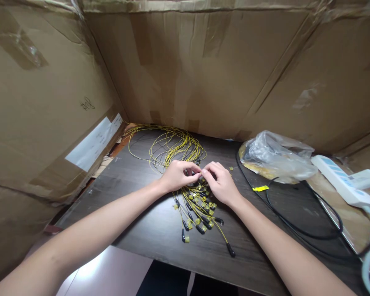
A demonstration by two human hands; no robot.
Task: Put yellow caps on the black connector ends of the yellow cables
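A bundle of thin yellow wires (pixel 185 144) lies loosely coiled on the dark table, running toward me under my hands. Their near ends carry black connectors (pixel 200 229), many with small clear-yellow caps (pixel 198 221) on or beside them. My left hand (pixel 181 174) and my right hand (pixel 218 181) meet above the bundle, the thumb and fingertips of each pinched together. Whatever is between the fingertips is too small and hidden to name. One black connector (pixel 231 250) without a visible cap lies apart, nearest the table's front edge.
Cardboard walls (pixel 185 74) enclose the table (pixel 135 222) at the back and left. To the right lie a clear plastic bag (pixel 280 156), a black cable (pixel 320 236) with a yellow tag (pixel 260 188), and a white power strip (pixel 342 181). A tiny yellow piece (pixel 231 168) rests near my right hand.
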